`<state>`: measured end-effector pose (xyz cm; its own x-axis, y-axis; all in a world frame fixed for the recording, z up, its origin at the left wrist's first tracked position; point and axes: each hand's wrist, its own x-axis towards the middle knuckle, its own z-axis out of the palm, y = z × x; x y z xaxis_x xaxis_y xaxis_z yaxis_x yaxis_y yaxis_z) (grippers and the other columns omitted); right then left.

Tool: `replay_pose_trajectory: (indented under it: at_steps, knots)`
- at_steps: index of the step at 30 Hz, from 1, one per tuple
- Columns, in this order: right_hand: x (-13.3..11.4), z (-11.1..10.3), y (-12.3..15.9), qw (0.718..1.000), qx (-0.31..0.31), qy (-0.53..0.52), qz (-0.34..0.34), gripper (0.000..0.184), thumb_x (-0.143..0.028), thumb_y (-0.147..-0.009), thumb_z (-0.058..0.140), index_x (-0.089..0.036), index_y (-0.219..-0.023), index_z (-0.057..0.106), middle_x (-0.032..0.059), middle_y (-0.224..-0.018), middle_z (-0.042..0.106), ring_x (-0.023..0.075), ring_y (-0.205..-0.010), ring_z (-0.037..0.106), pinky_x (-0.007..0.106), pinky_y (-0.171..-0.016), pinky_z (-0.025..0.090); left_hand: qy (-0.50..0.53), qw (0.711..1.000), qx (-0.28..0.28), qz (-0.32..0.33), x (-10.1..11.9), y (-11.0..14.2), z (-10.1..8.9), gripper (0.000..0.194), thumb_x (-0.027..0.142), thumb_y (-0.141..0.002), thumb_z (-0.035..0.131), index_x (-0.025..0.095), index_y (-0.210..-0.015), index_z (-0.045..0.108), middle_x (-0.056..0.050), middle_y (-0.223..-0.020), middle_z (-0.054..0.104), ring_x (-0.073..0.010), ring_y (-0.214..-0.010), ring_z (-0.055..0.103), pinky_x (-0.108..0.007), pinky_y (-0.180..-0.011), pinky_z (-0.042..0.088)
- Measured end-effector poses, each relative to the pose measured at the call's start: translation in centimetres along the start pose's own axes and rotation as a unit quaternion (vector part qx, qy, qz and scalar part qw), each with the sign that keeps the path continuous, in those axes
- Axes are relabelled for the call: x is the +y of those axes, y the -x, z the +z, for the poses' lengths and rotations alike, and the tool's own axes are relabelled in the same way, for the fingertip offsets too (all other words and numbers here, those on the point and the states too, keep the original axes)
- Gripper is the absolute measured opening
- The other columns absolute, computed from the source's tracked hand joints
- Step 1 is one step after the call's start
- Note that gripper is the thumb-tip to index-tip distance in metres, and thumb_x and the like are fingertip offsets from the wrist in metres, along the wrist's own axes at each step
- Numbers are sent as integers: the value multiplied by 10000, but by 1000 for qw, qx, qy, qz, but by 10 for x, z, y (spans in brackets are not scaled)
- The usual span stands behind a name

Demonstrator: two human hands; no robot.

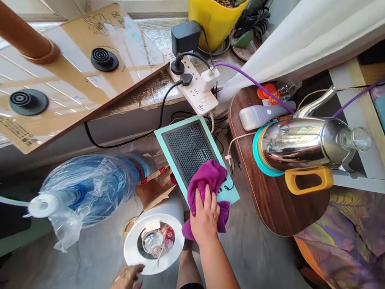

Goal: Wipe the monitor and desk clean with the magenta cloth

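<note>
My right hand [207, 212] presses a purple cloth [207, 176] against the lower end of a mint-green appliance with a dark mesh grille [187, 146]. The cloth is bunched under my fingers and covers that corner. My left hand [125, 284] holds nothing, its fingers apart and slightly bent. It is beside the rim of a white round bin [132, 246], which has a clear plastic bottle [152, 244] and a red wrapper [167, 237] inside.
Left of the bin lies a plastic-wrapped blue water bottle [99, 188]. A power strip [197, 89] with plugs and cords sits on the sill near a yellow plant pot [212, 12]. On the right, a wooden side table [276, 210] bears a steel kettle [294, 140].
</note>
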<state>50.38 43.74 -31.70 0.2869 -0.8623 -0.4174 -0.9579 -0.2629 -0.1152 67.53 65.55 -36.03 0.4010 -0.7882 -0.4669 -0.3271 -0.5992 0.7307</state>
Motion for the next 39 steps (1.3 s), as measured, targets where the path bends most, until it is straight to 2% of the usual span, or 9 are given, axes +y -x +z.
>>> replay_pose_trajectory:
  at_steps: [3,7,12,18,22,25,28,32,39]
  knots:
    - [50,26,44,999,21,-29,5,878,-168,-821,597,-462,-1646,530,3,-1775,474,361,-1579,529,588,-1205,557,48,998,-30,-11,16,-18,-13,308,464,-582,702,548,-839,849,-87,-819,837,-448,-764,832,-603,-743,697]
    - [129,45,77,976,146,-98,127,920,-249,-812,621,-572,-1653,439,-2,-1698,579,384,-1460,644,618,-1148,586,-4,997,-47,62,61,-100,-13,389,467,-811,658,454,-1172,800,-129,-1125,840,-422,-1034,823,-661,-954,670]
    - [173,24,32,945,253,-115,174,665,-439,-993,529,-322,-1647,562,172,-1594,659,404,-1528,586,637,-1265,498,-109,982,40,152,128,-198,-10,554,381,-920,590,145,-1416,662,-280,-1441,686,-435,-1435,624,-667,-1248,483]
    - [152,-11,-42,991,112,-59,31,620,-286,-1003,520,-206,-1615,575,163,-1703,554,341,-1600,502,550,-1353,426,-131,981,135,51,182,-264,-2,758,297,-1002,595,0,-1660,365,-339,-1818,215,-415,-1737,162,-671,-1402,128]
    - [133,1,9,995,83,-19,50,657,-236,-909,612,-328,-1559,652,98,-1782,455,416,-1550,531,633,-1250,529,-116,981,153,41,203,-290,10,796,250,-1025,572,67,-1732,254,-247,-1883,90,-340,-1767,38,-623,-1421,11]
    - [105,18,56,999,22,-26,28,857,-229,-836,654,-572,-1611,525,-52,-1759,492,389,-1495,590,612,-1150,596,-127,980,146,47,207,-297,19,736,277,-1063,531,63,-1728,298,-239,-1884,111,-339,-1765,74,-629,-1416,-34]
    - [68,20,63,998,-42,-44,-3,912,-268,-835,649,-627,-1640,414,-107,-1731,519,361,-1508,587,577,-1147,593,-135,977,155,58,206,-296,23,707,283,-1079,506,69,-1726,316,-229,-1885,117,-307,-1764,108,-616,-1416,-47]
    - [26,-4,7,997,-51,-57,-27,783,-343,-908,639,-438,-1672,500,-13,-1813,409,387,-1579,501,564,-1179,567,-144,976,154,56,203,-292,22,673,273,-1094,444,59,-1721,324,-225,-1883,128,-290,-1761,134,-613,-1420,-23]
    - [-31,-55,-142,987,45,-150,-48,665,-277,-1013,656,-266,-1661,509,119,-1860,279,401,-1678,257,615,-1344,222,-140,971,179,75,196,-291,23,629,245,-1118,300,56,-1717,331,-208,-1871,211,-234,-1749,195,-529,-1435,-5]
